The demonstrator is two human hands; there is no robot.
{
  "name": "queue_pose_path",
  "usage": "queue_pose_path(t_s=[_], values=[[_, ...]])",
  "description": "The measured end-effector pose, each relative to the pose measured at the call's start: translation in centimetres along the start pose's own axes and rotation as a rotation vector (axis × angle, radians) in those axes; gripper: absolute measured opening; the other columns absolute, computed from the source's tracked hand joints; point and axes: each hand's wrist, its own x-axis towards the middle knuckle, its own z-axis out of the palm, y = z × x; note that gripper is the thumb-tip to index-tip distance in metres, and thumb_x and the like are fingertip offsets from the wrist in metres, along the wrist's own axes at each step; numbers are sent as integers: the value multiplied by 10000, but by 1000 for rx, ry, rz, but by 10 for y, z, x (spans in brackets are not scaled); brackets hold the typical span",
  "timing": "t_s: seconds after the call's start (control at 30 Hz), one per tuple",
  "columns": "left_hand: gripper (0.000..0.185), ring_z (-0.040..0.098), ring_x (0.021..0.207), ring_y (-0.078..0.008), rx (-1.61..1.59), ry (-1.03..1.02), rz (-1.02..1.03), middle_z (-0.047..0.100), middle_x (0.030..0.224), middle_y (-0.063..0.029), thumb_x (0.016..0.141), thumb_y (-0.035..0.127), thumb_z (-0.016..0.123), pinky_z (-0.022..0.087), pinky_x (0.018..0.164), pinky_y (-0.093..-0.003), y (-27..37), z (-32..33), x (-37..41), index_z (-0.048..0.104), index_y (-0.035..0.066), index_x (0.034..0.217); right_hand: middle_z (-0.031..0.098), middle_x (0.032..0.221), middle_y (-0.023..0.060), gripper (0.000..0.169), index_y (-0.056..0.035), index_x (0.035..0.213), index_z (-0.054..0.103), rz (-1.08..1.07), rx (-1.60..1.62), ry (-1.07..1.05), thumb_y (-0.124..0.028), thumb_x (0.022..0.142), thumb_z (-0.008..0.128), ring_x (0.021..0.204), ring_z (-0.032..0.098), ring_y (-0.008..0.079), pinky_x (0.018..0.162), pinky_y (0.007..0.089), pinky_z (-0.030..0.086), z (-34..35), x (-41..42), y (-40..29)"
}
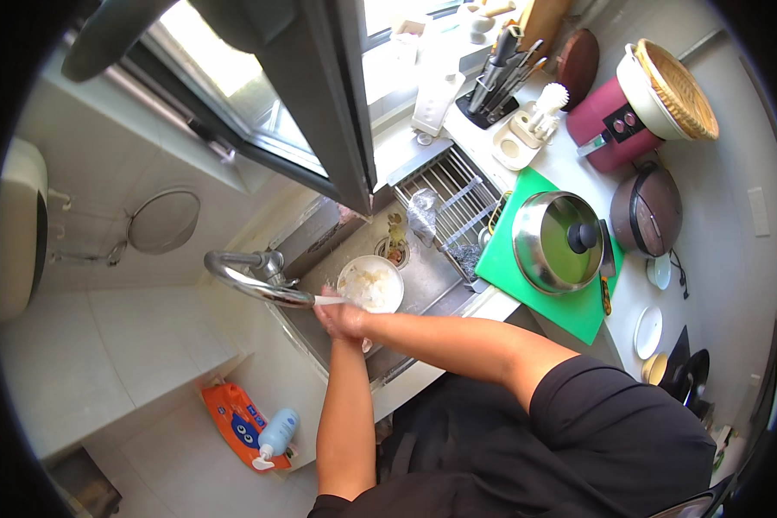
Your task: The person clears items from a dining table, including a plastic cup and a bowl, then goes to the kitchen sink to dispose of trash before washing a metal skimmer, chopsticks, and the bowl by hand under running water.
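Water runs from the chrome faucet [259,288] over my hands in the stainless-steel sink [427,291]. My left hand [327,317] and my right hand [349,320] are pressed together at the near left of a white bowl [395,285]. Whitish, cloudy contents lie in the bowl. The fingers overlap and are partly hidden by the stream, so whether they hold anything cannot be told. Food scraps [396,236] lie around the drain just beyond the bowl.
A metal rack [453,201] spans the sink's right part, with crumpled foil or plastic [422,213] on it. Right of it, a lidded steel pot [524,243] and a knife [607,294] rest on a green cutting board [570,320]. An open window sash [337,97] juts above the sink.
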Motion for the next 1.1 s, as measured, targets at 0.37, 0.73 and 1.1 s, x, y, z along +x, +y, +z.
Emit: queue_pose_path(t_s=[0.37, 0.73, 1.1], values=[[583, 567, 1080, -196, 21, 42, 25, 582, 1130, -41, 1031, 602, 451, 477, 981, -449, -2, 15, -9, 552, 137, 1367, 292, 1645, 272, 813, 14, 1585, 304, -98, -93, 50, -596, 1048, 340, 1545, 255, 388, 1271, 431, 219, -1, 17, 39], [473, 526, 1341, -243, 44, -39, 163, 564, 1413, -55, 1079, 432, 458, 413, 1145, -407, 0, 88, -58, 504, 143, 1450, 662, 1317, 163, 418, -169, 1385, 619, -313, -274, 28, -346, 1078, 398, 1208, 630, 341, 995, 430, 509, -53, -7, -36], [332, 344, 517, -147, 7, 271, 204, 296, 580, 27, 1028, 336, 550, 435, 637, -393, 0, 88, 0, 398, 172, 782, 748, 870, 154, 579, -72, 913, 770, 42, -455, 116, -566, 1005, 482, 877, 718, 349, 822, 459, 548, -166, -39, 49]])
